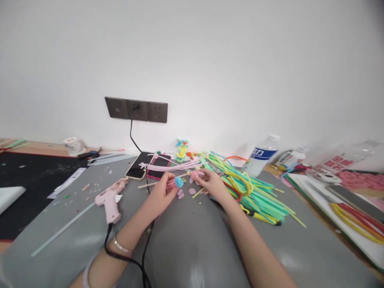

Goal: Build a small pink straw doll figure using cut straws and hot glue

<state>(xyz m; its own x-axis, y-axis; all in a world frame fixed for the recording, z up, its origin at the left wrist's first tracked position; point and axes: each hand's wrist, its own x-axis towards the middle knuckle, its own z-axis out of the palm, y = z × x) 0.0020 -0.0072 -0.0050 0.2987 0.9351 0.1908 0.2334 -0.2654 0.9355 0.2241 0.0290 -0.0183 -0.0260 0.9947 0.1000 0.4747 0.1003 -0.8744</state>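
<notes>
Above the grey table mat, my left hand pinches a pink fuzzy piece with a round light-blue end. My right hand has its fingers closed on a small pink fuzzy piece, just right of the blue end; a thin stick tip shows between the hands. Several lilac scraps lie below them. Pale pink pipe cleaners are spread behind my hands. A pile of green and yellow pipe cleaners lies beside my right forearm.
A pink glue gun with a black cord lies left of my forearm, beside a clear glue stick. Two phones lie behind my left hand. A small colourful figure stands by the wall. At right are a water bottle and scissors.
</notes>
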